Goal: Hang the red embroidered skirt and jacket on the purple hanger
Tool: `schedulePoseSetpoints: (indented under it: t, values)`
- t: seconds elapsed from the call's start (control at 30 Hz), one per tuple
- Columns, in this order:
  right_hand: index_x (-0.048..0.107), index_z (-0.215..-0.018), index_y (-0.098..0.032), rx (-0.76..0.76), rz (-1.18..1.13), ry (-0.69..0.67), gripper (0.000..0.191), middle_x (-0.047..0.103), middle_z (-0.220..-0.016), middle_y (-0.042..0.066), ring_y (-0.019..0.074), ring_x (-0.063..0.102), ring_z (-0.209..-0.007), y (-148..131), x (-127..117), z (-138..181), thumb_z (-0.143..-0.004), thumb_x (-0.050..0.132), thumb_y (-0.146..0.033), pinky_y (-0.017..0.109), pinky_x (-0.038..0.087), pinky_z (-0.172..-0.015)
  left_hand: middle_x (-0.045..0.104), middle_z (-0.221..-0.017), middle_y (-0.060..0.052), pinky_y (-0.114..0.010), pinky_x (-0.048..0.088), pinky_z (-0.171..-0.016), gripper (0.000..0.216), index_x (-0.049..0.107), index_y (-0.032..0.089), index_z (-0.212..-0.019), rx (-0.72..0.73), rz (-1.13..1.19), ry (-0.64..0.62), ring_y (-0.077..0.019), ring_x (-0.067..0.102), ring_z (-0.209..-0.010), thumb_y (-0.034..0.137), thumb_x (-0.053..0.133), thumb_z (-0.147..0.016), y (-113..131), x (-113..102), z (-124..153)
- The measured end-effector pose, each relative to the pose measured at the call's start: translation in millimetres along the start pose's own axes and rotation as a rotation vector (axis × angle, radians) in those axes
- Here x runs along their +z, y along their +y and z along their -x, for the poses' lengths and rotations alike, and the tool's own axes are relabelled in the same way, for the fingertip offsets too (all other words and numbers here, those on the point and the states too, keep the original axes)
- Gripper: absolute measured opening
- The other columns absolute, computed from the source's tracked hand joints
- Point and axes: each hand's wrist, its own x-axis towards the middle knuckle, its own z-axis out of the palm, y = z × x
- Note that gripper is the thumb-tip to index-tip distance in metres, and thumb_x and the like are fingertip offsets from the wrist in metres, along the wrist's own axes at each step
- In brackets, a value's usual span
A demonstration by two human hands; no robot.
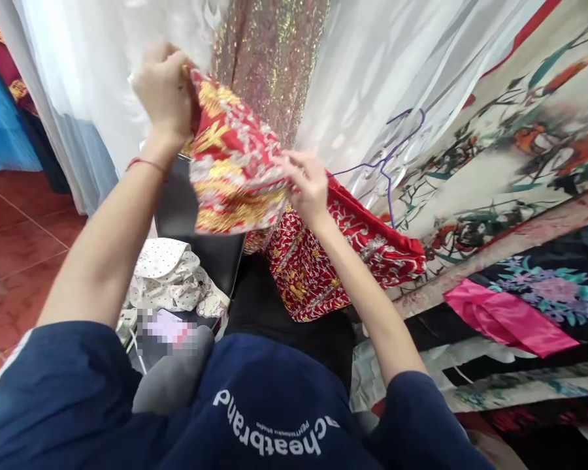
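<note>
My left hand (164,88), a red cord at its wrist, is raised and closed on the upper corner of a red cloth piece with gold and silver embroidery (235,156). At the lower right edge of that same piece, my right hand (306,186) pinches the fabric, so it hangs stretched between both hands. Below and behind my right forearm, a larger red embroidered garment (313,267) drapes over my lap. Whether the two red pieces are joined is hidden behind my right hand. A purple hanger (385,160) shows just behind the garment's red waistband.
A white dotted cloth bag (164,277) and a phone (169,326) rest to my left near a black chair (203,245). White and sequined fabrics (274,59) hang ahead. Floral fabrics, one with a pink band (504,316), lie at right. Red floor tiles (19,241) show left.
</note>
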Motion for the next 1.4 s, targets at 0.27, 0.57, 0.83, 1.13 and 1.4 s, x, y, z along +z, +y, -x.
schedulePoseSetpoints:
  t: [0.27,0.57,0.83,1.13,1.4]
  values:
    - [0.06,-0.137,-0.017,-0.329,-0.071,-0.408,0.041,0.055,-0.151,0.017,0.0274,0.051,-0.144,-85.2,96.5,61.4,-0.105,0.034,-0.012,0.045,0.049,-0.11,0.058,-0.15,0.01,-0.047,0.041,-0.112,0.068,0.066,0.033,-0.131,0.176,-0.216,-0.523,-0.0221,0.049,-0.134,0.06,0.012,-0.102,-153.6,-36.0,114.2]
    - [0.048,-0.151,-0.016,-0.411,-0.097,-0.422,0.054,0.041,-0.161,0.021,0.0279,0.037,-0.153,-80.3,72.3,86.9,-0.098,0.042,-0.008,0.049,0.035,-0.121,0.055,-0.154,-0.001,-0.048,0.05,-0.101,0.058,0.062,0.029,-0.14,0.151,-0.213,-0.437,-0.0284,0.058,-0.13,0.042,0.023,-0.1,-121.2,-7.6,141.7]
    - [0.047,-0.151,-0.015,-0.358,-0.033,-0.476,0.058,0.034,-0.163,0.024,0.032,0.034,-0.154,-66.3,44.2,96.9,-0.093,0.048,-0.008,0.06,0.027,-0.121,0.041,-0.161,-0.015,-0.059,0.024,-0.12,0.062,0.051,0.028,-0.15,0.264,0.035,-0.437,-0.0366,0.033,-0.151,0.058,0.043,-0.097,4.1,35.8,144.5]
    - [0.057,-0.14,-0.015,-0.199,0.023,-0.354,0.048,0.042,-0.159,0.023,0.0333,0.04,-0.151,-36.7,12.9,106.0,-0.093,0.048,-0.012,0.06,0.032,-0.117,0.068,-0.127,-0.017,-0.048,0.039,-0.105,0.06,0.071,0.022,-0.118,0.056,-0.105,-0.424,-0.0325,0.059,-0.118,0.057,0.027,-0.098,27.0,73.1,74.5]
    - [0.055,-0.14,-0.005,0.548,0.246,0.069,0.056,0.047,-0.151,0.031,0.0473,0.042,-0.141,15.5,-8.4,104.5,-0.085,0.051,-0.017,0.073,0.029,-0.111,0.073,-0.116,-0.018,-0.055,0.038,-0.11,0.066,0.074,0.015,-0.108,0.362,-0.163,-0.802,-0.0343,0.064,-0.117,0.054,0.023,-0.098,75.9,78.1,71.9]
